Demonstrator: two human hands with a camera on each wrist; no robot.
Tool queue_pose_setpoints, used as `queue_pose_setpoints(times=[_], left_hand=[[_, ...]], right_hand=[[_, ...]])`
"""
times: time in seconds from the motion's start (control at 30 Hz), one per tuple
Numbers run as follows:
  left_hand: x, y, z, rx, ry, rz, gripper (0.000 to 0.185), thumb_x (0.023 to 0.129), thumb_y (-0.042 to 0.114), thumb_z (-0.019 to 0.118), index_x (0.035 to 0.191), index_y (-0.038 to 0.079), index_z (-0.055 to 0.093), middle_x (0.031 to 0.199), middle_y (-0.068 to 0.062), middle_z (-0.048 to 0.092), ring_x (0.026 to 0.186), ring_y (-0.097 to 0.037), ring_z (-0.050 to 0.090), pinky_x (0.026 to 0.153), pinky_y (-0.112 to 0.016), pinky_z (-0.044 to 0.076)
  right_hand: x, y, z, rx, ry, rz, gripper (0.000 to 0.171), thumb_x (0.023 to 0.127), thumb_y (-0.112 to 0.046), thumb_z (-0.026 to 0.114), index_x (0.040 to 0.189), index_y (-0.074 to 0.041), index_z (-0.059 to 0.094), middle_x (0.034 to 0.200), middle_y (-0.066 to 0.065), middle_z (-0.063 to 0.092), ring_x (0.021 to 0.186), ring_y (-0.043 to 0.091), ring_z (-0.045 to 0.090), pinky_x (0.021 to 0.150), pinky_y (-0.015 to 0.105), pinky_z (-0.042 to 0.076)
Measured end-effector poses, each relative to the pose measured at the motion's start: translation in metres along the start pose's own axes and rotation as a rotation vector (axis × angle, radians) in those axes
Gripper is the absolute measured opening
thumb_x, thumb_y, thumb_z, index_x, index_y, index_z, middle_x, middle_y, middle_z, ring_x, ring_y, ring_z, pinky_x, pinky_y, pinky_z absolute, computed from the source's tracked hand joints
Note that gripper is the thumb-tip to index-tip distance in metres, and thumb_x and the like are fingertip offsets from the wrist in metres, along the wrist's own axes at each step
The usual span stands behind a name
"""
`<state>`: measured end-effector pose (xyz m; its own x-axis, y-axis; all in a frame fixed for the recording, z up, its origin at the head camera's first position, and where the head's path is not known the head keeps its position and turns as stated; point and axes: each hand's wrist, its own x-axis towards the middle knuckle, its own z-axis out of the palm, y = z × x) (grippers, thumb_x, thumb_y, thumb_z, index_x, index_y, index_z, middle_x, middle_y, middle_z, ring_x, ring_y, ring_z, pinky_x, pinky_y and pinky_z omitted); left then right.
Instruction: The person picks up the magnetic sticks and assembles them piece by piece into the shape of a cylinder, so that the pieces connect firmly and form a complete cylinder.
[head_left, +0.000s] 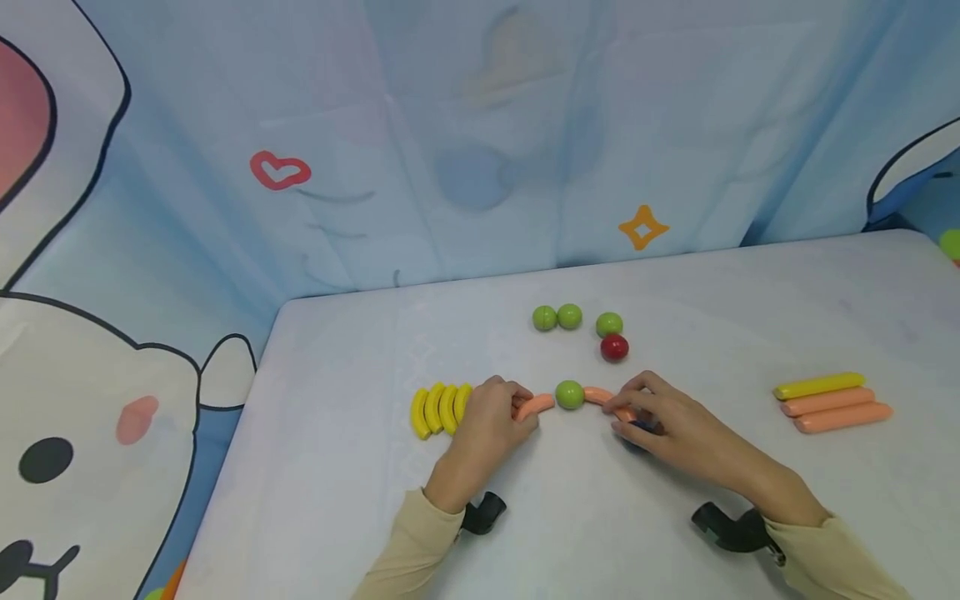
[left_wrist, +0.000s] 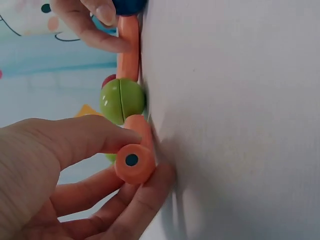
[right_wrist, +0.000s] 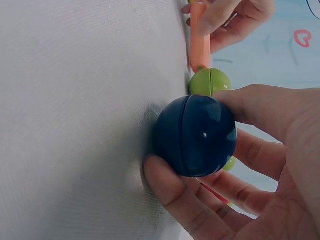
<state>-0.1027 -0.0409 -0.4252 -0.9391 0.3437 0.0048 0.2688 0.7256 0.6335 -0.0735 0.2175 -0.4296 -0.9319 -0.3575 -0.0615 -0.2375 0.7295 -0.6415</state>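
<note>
A green ball point(head_left: 570, 395) sits on the table between two orange curved sticks. The left hand point(head_left: 491, 417) pinches the left stick point(head_left: 536, 407) between thumb and fingers. Its near end, seen in the left wrist view, has a dark round spot, and its far end meets the ball. Thumb and fingers of the right hand point(head_left: 675, 425) grip a dark blue ball point(right_wrist: 195, 135) close over the table. The right-hand orange stick point(left_wrist: 129, 50) runs from the green ball to the blue one, with a finger of the right hand against it.
Several yellow curved sticks point(head_left: 433, 408) lie side by side left of the left hand. Behind the hands are green balls point(head_left: 569, 316) and a red ball point(head_left: 614, 347). A yellow straight stick point(head_left: 819, 386) and two orange straight sticks point(head_left: 843, 417) lie at right.
</note>
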Motion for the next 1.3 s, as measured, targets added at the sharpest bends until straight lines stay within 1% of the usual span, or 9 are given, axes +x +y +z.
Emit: queue_pose_setpoints(times=[0.07, 0.23, 0.47, 0.6, 0.7, 0.83, 0.97, 1.1, 1.3], left_hand=[[0.0, 0.0, 0.002, -0.007, 0.013, 0.006, 0.02, 0.088, 0.003, 0.081, 0.106, -0.003, 0.078, 0.088, -0.007, 0.064, 0.074, -0.011, 0.051, 0.063, -0.018, 0.046], [0.0, 0.001, 0.004, 0.025, 0.046, 0.021, 0.021, 0.089, 0.004, 0.081, 0.109, -0.002, 0.078, 0.091, -0.006, 0.065, 0.074, -0.009, 0.051, 0.062, -0.016, 0.045], [0.001, 0.005, 0.005, 0.034, 0.055, 0.026, 0.018, 0.093, 0.004, 0.079, 0.109, -0.003, 0.077, 0.091, -0.007, 0.067, 0.073, -0.01, 0.052, 0.064, -0.017, 0.046], [0.001, 0.006, 0.006, 0.037, 0.073, 0.049, 0.016, 0.093, 0.005, 0.079, 0.107, -0.002, 0.076, 0.089, -0.007, 0.067, 0.072, -0.01, 0.053, 0.065, -0.017, 0.047], [0.003, 0.005, 0.008, 0.036, 0.082, 0.057, 0.015, 0.093, 0.006, 0.08, 0.106, -0.002, 0.076, 0.088, -0.006, 0.066, 0.072, -0.01, 0.053, 0.065, -0.017, 0.047], [0.006, 0.005, 0.009, 0.041, 0.096, 0.054, 0.017, 0.093, 0.007, 0.081, 0.107, -0.001, 0.076, 0.089, -0.005, 0.066, 0.073, -0.01, 0.053, 0.066, -0.017, 0.047], [0.01, 0.007, 0.01, 0.048, 0.095, 0.053, 0.017, 0.094, 0.009, 0.08, 0.107, 0.0, 0.077, 0.088, -0.005, 0.065, 0.073, -0.01, 0.052, 0.066, -0.018, 0.047], [0.015, 0.01, 0.009, 0.066, 0.066, 0.052, 0.017, 0.095, 0.011, 0.079, 0.109, 0.001, 0.077, 0.087, -0.002, 0.063, 0.073, -0.01, 0.05, 0.066, -0.017, 0.045], [0.019, 0.013, 0.009, 0.093, 0.011, 0.056, 0.018, 0.097, 0.013, 0.078, 0.111, 0.003, 0.079, 0.088, -0.002, 0.063, 0.074, -0.01, 0.051, 0.065, -0.017, 0.045]], right_hand=[[0.0, 0.0, 0.0, -0.002, 0.003, -0.002, 0.021, 0.098, -0.023, 0.076, 0.118, -0.014, 0.076, 0.115, 0.003, 0.056, 0.093, 0.015, 0.055, 0.075, 0.03, 0.051], [0.0, -0.001, 0.001, -0.004, 0.005, 0.002, 0.021, 0.098, -0.023, 0.076, 0.117, -0.014, 0.076, 0.115, 0.004, 0.056, 0.089, 0.014, 0.053, 0.072, 0.027, 0.051], [-0.001, 0.0, -0.001, 0.011, -0.001, -0.025, 0.02, 0.1, -0.024, 0.073, 0.117, -0.013, 0.075, 0.112, 0.001, 0.055, 0.091, 0.014, 0.053, 0.075, 0.03, 0.052], [-0.001, 0.0, -0.006, 0.039, -0.028, -0.001, 0.024, 0.104, -0.028, 0.068, 0.121, -0.011, 0.072, 0.115, 0.003, 0.058, 0.093, 0.014, 0.056, 0.077, 0.029, 0.053], [0.0, -0.001, -0.009, 0.078, -0.063, 0.026, 0.027, 0.104, -0.027, 0.068, 0.125, -0.009, 0.067, 0.116, 0.004, 0.06, 0.091, 0.015, 0.058, 0.074, 0.027, 0.054], [0.0, -0.003, -0.01, 0.131, -0.118, 0.004, 0.032, 0.102, -0.023, 0.071, 0.127, -0.005, 0.064, 0.111, 0.003, 0.061, 0.086, 0.013, 0.059, 0.071, 0.024, 0.055], [0.0, -0.007, -0.009, 0.121, -0.144, -0.017, 0.032, 0.1, -0.021, 0.072, 0.126, -0.005, 0.064, 0.105, -0.001, 0.059, 0.084, 0.01, 0.059, 0.071, 0.023, 0.055], [0.001, -0.011, -0.01, 0.078, -0.105, -0.026, 0.028, 0.099, -0.016, 0.072, 0.124, -0.006, 0.065, 0.104, -0.002, 0.059, 0.084, 0.01, 0.057, 0.071, 0.024, 0.054], [0.012, -0.015, -0.005, 0.008, 0.041, -0.063, 0.031, 0.097, -0.014, 0.075, 0.125, -0.003, 0.065, 0.111, 0.006, 0.062, 0.085, 0.012, 0.057, 0.07, 0.026, 0.054]])
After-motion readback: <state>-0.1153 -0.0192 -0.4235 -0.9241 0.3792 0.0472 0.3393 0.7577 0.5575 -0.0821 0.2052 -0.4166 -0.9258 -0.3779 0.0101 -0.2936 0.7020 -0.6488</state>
